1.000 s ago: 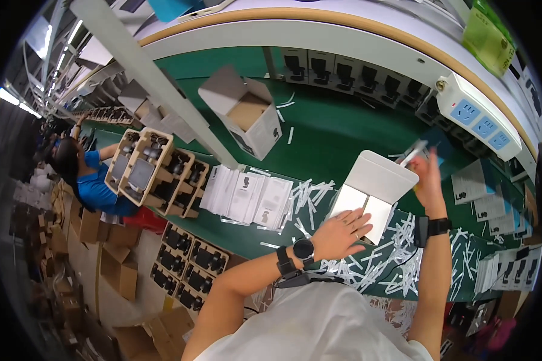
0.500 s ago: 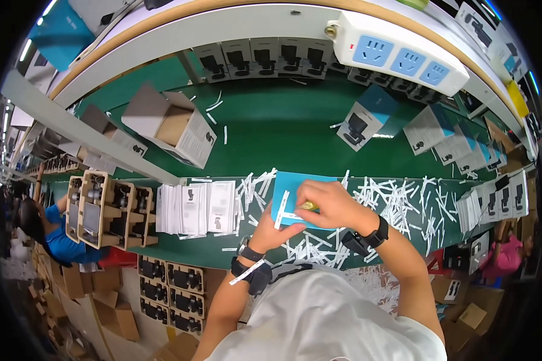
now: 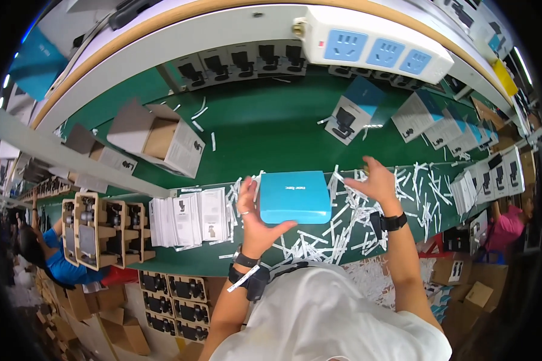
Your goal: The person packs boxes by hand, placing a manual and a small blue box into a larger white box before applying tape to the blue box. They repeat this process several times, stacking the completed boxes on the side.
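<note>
A closed turquoise box [image 3: 295,195] lies at the near edge of the green bench, its plain top facing up. My left hand [image 3: 256,225] is at the box's left side, fingers spread and the thumb stretched along its near edge; whether it touches the box I cannot tell. Apart from the box, to its right, my right hand [image 3: 376,183] hangs over loose white paper strips [image 3: 361,216] with its fingers spread and nothing in them. A white strip [image 3: 244,278] clings to the band on my left wrist.
Stacked white printed leaflets [image 3: 190,218] and beige trays of black parts [image 3: 105,231] stand on the left. An opened carton [image 3: 162,141] sits behind them. Upright product boxes [image 3: 349,117] stand at the back right. Overhead, a shelf carries a power strip [image 3: 373,48]. Co-workers are at both sides.
My right hand has left the box top and moved right, its pinch opened. The yellow-green thing it held and the white strips on the box no longer show. The box's whole top is now visible.
</note>
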`<action>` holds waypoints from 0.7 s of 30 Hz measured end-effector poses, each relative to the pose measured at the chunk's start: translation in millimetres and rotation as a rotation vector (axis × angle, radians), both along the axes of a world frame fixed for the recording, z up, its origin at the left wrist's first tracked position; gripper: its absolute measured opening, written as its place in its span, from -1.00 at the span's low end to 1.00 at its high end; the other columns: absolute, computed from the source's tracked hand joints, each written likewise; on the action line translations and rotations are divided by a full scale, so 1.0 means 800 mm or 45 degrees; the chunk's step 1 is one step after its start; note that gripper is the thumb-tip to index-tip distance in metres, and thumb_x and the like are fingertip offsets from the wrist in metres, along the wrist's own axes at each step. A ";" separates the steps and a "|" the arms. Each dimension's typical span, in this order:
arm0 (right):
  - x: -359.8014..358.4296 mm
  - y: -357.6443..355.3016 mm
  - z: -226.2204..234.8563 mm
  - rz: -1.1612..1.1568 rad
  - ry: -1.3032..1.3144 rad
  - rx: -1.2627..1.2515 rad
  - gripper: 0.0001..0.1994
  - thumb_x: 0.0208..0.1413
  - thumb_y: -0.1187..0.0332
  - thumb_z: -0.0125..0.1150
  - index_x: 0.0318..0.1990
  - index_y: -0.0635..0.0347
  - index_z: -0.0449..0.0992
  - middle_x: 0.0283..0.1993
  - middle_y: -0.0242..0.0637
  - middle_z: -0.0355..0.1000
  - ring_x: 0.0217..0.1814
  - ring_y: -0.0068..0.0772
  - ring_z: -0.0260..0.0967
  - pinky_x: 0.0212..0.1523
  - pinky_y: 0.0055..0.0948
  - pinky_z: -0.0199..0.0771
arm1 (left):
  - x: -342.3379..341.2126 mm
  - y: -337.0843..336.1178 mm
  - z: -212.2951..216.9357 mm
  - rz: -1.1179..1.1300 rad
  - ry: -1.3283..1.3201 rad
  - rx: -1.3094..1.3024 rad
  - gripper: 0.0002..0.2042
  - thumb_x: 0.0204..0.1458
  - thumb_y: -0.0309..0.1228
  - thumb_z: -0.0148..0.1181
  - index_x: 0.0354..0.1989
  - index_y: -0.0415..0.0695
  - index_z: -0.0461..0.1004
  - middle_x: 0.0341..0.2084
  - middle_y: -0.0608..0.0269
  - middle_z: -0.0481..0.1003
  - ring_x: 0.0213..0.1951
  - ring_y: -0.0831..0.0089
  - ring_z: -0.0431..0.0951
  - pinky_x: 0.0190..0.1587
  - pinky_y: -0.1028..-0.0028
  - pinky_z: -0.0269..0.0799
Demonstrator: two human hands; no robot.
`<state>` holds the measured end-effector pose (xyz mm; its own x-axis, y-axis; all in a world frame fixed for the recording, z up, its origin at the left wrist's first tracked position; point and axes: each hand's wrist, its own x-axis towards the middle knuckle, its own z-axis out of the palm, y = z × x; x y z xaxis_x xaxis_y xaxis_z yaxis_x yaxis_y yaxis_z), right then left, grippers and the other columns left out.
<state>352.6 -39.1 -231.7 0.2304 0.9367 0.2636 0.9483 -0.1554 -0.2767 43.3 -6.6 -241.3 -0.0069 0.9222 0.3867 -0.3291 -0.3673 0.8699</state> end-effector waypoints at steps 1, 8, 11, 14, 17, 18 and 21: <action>0.011 -0.018 -0.014 -0.040 0.208 -0.177 -0.41 -0.12 0.15 0.54 0.05 0.20 0.46 -0.30 -0.26 0.52 -0.21 -0.31 0.55 -0.28 -0.41 0.46 | -0.007 0.006 -0.001 -0.024 -0.003 -0.007 -0.31 -0.29 -0.41 0.60 0.12 -0.15 0.42 0.21 0.02 0.30 0.29 0.10 0.26 0.31 0.16 0.20; -0.133 -0.067 -0.002 0.438 0.732 0.322 -0.55 -0.11 0.40 0.52 0.02 0.07 0.60 -0.29 -0.30 0.43 -0.48 -0.47 0.40 -0.40 -0.52 0.48 | -0.036 0.013 -0.032 -0.058 0.871 0.259 -0.44 -0.36 -0.37 0.61 -0.05 -0.15 0.60 0.18 0.00 0.36 0.26 -0.08 0.32 0.23 0.09 0.34; -0.145 -0.073 -0.038 0.395 0.742 0.490 -0.63 -0.11 0.51 0.49 -0.07 0.08 0.65 -0.23 -0.29 0.39 -0.50 -0.52 0.34 -0.45 -0.51 0.46 | -0.048 0.015 -0.041 -0.104 1.032 0.383 -0.41 -0.34 -0.34 0.60 0.00 -0.12 0.59 0.22 0.00 0.34 0.27 -0.14 0.28 0.25 0.03 0.30; -0.144 -0.076 -0.053 0.374 0.683 0.561 -0.63 -0.15 0.58 0.48 -0.11 0.09 0.67 -0.16 -0.31 0.36 -0.49 -0.56 0.28 -0.52 -0.59 0.32 | -0.063 0.028 -0.034 -0.202 1.253 0.562 -0.39 -0.22 -0.24 0.52 0.11 -0.08 0.52 0.26 0.00 0.31 0.33 -0.13 0.20 0.30 0.00 0.22; -0.141 -0.075 -0.032 0.410 0.562 0.442 -0.61 -0.17 0.57 0.46 -0.10 0.04 0.67 -0.12 -0.31 0.38 -0.54 -0.57 0.25 -0.58 -0.59 0.28 | -0.061 0.026 0.005 -0.177 1.563 0.704 -0.39 -0.09 -0.19 0.42 0.20 -0.01 0.44 0.30 0.04 0.26 0.33 -0.17 0.17 0.32 -0.02 0.15; -0.141 -0.078 -0.035 0.403 0.563 0.437 -0.61 -0.17 0.57 0.46 -0.10 0.04 0.67 -0.12 -0.31 0.38 -0.54 -0.57 0.25 -0.58 -0.59 0.28 | -0.051 0.018 0.023 -0.181 1.723 0.764 -0.36 -0.07 -0.25 0.39 0.27 0.04 0.37 0.33 0.13 0.24 0.34 -0.08 0.18 0.31 -0.01 0.16; -0.143 -0.089 -0.049 0.424 0.434 0.397 -0.51 -0.27 0.52 0.43 -0.04 -0.05 0.64 -0.07 -0.35 0.41 -0.51 -0.50 0.26 -0.55 -0.54 0.36 | -0.015 -0.014 0.002 -0.330 1.796 0.787 -0.36 -0.05 -0.27 0.37 0.29 0.07 0.34 0.35 0.18 0.22 0.36 0.03 0.18 0.32 0.03 0.16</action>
<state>238.4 -110.2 -270.9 0.0560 0.8633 0.5015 0.7813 0.2749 -0.5604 31.6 -18.2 -239.6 0.8027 0.5422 0.2484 0.4841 -0.8356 0.2597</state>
